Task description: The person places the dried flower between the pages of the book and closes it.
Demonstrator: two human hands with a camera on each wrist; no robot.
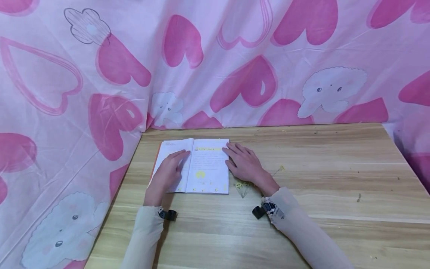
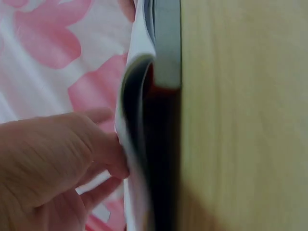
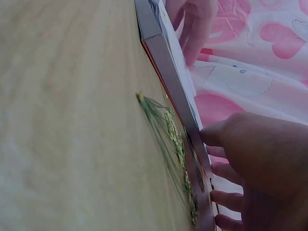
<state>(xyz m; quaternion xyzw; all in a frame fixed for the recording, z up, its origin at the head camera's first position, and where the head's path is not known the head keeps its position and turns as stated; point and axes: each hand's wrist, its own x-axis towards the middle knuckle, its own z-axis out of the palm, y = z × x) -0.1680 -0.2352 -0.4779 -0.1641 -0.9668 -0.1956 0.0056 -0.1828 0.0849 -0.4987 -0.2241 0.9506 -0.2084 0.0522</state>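
An open book (image 1: 209,162) lies on the wooden table, its right page printed with small text, a yellow heading and a yellow drawing. My left hand (image 1: 167,172) rests over the left page, fingers pointing toward the spine. In the left wrist view that hand (image 2: 62,154) touches the raised, bowed left page (image 2: 134,144) with relaxed fingers. At the right page's outer edge lie the extended fingertips of my right hand (image 1: 246,164). The right wrist view shows the same hand (image 3: 260,163) against the side of the thick book (image 3: 175,86), thumb and fingers spread along its edge.
Beside the book, partly under my right wrist, lies a dried sprig (image 1: 242,185) with small yellowish flower heads. Another thin sprig (image 1: 281,169) and small scattered plant bits (image 1: 358,197) are farther right. A pink heart-patterned cloth (image 1: 242,74) hangs behind and to the left of the table (image 1: 336,164).
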